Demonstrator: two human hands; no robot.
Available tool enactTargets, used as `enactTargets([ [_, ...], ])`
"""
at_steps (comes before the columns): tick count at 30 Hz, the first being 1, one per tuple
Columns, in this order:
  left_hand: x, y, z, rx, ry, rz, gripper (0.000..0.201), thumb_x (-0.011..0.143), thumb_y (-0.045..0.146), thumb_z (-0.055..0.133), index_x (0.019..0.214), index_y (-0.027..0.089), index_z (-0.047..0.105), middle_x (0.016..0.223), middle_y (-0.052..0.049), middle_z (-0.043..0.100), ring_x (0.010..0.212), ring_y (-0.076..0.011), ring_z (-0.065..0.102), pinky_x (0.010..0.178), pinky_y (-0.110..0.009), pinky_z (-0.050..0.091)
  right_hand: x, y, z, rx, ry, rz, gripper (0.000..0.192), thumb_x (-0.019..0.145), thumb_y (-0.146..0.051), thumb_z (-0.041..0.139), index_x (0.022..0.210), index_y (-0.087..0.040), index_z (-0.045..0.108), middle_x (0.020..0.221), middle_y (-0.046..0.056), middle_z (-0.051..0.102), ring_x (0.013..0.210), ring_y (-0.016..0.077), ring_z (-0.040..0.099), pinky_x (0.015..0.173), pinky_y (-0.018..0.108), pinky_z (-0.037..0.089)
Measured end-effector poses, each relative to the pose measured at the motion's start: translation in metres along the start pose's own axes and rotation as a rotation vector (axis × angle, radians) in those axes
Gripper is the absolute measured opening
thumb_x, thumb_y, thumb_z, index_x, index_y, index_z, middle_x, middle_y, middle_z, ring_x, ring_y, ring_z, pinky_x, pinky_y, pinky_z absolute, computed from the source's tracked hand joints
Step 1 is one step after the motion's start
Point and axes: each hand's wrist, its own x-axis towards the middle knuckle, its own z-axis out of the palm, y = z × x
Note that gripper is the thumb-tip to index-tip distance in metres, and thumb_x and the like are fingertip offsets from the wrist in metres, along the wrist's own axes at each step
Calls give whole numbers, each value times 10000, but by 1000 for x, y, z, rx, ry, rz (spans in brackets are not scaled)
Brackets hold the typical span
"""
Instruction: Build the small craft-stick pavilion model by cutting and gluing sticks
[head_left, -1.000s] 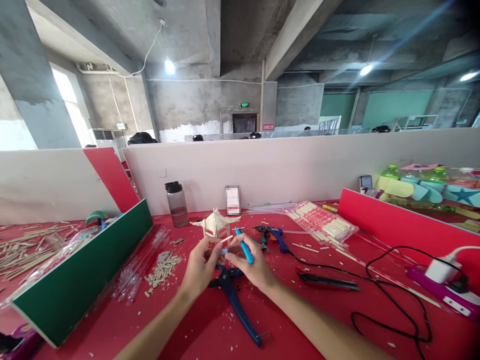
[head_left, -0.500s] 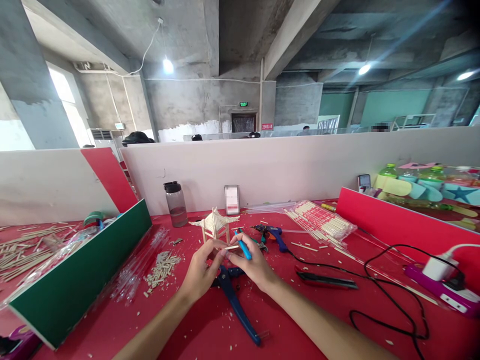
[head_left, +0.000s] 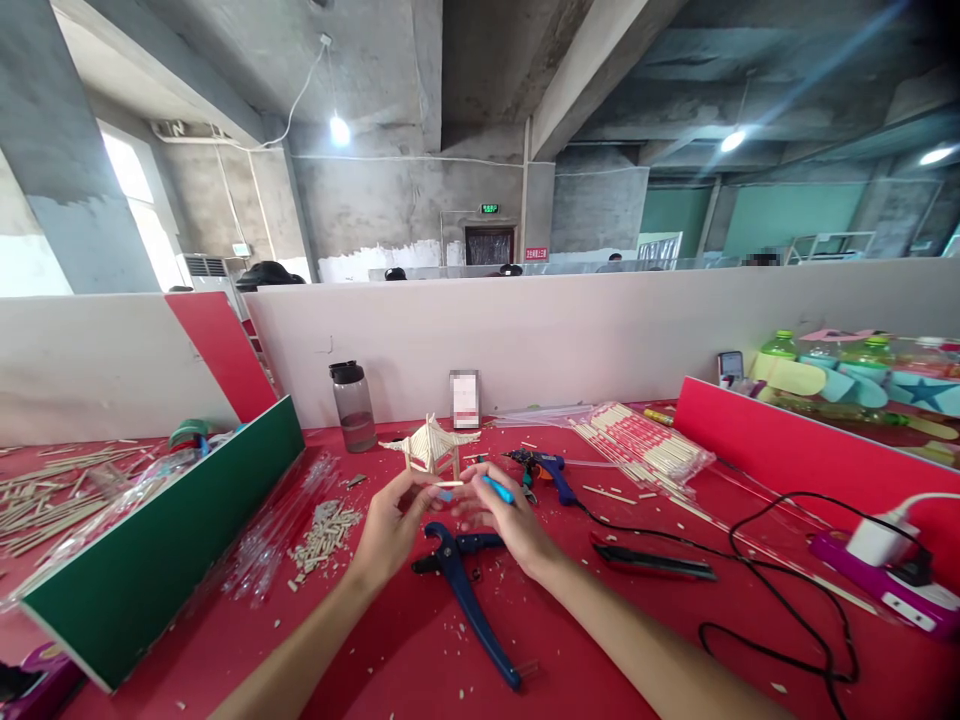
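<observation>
Between the thumb and fingers of my left hand (head_left: 390,522) is a short pale wooden stick (head_left: 451,484). My right hand (head_left: 519,522) is closed around a blue pen (head_left: 498,489), facing the left hand. A small blue piece shows at the left fingertips; whether it belongs to the pen I cannot tell. Just behind the hands stands a small pavilion model (head_left: 430,446) made of wooden sticks, with a pointed roof and legs. Under the hands lies a dark blue pair of cutters (head_left: 469,610) on the red table.
A blue glue gun (head_left: 553,474) with a black cable lies right of the model. Nearby are a black utility knife (head_left: 652,560), bundled sticks (head_left: 645,437), cut stick pieces (head_left: 324,537) and a water bottle (head_left: 352,408). Green (head_left: 172,550) and red (head_left: 810,450) boards stand at the sides.
My hands have moved slightly apart. The pen has tilted flatter in my right hand, and the stick has shifted a little up and left with my left hand.
</observation>
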Motion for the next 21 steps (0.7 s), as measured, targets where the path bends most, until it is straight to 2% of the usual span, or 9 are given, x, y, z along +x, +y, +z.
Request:
enactTargets([
  [2, 4, -1, -6, -30, 66, -23, 255, 912, 428, 662, 923, 175, 689, 716, -15, 727, 679, -171, 688, 677, -260, 548, 1, 0, -2, 41, 32, -10, 460, 872, -648, 630, 1035, -218, 648, 762, 9, 664, 606, 148, 618, 516, 250, 506],
  [4, 7, -1, -12, -58, 116, -42, 274, 890, 444, 686, 906, 171, 690, 712, -17, 727, 676, -172, 692, 677, -264, 555, 2, -1, -3, 38, 49, -34, 468, 868, -642, 627, 995, -194, 677, 720, 9, 642, 568, 129, 574, 458, 217, 450],
  [7, 10, -1, -15, -111, 153, -65, 296, 869, 462, 711, 893, 167, 692, 721, -18, 725, 675, -167, 694, 683, -267, 568, 2, -4, -3, 8, 28, -59, 401, 849, -579, 669, 916, -183, 676, 680, 8, 648, 561, 122, 564, 454, 205, 426],
  [13, 8, 0, -10, -175, 119, -93, 327, 846, 483, 736, 871, 161, 686, 733, -23, 731, 657, -163, 691, 667, -276, 581, -2, -8, 2, -49, 2, -70, 327, 814, -496, 722, 883, -220, 561, 725, 28, 747, 590, 152, 644, 485, 220, 454],
  [21, 7, 0, -5, -204, 102, -92, 347, 844, 499, 736, 882, 162, 661, 703, -11, 724, 642, -162, 697, 653, -275, 587, -2, -9, 3, -87, -8, -74, 324, 833, -501, 710, 919, -213, 587, 775, 50, 772, 607, 160, 664, 498, 227, 469],
])
